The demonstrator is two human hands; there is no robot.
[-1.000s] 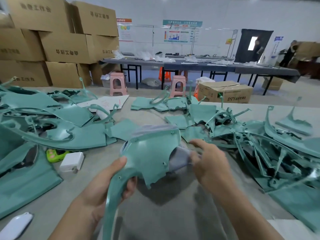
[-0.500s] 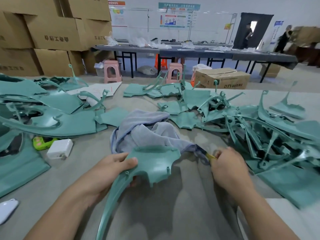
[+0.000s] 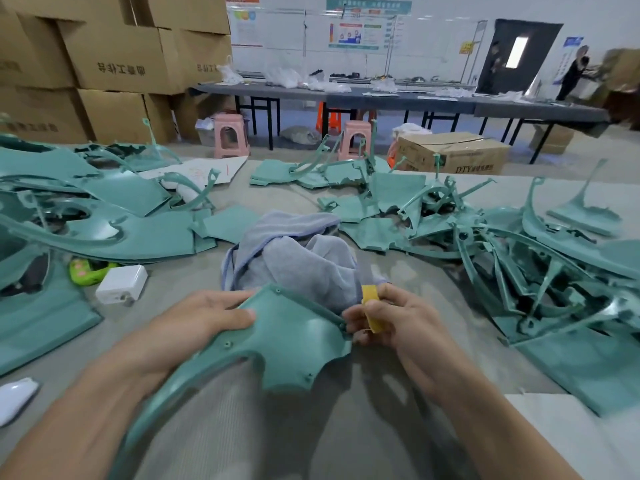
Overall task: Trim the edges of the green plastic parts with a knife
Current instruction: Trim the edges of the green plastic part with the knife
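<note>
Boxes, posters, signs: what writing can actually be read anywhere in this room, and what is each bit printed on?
"DTY", then unreadable characters: brown carton on the floor beyond the table.
Mirrored Chinese characters, not reliably readable: stacked cardboard boxes.
Too small or blurred: wall posters, yellow sign, blue banner.

Single view only, head-mounted on the person I am monitoring. It looks forward and down across the grey table (image 3: 311, 427), close over both forearms, wide-angle with bowed edges. Beyond the table's far edge it takes in stacked cardboard boxes (image 3: 114, 64) and the back wall.
</note>
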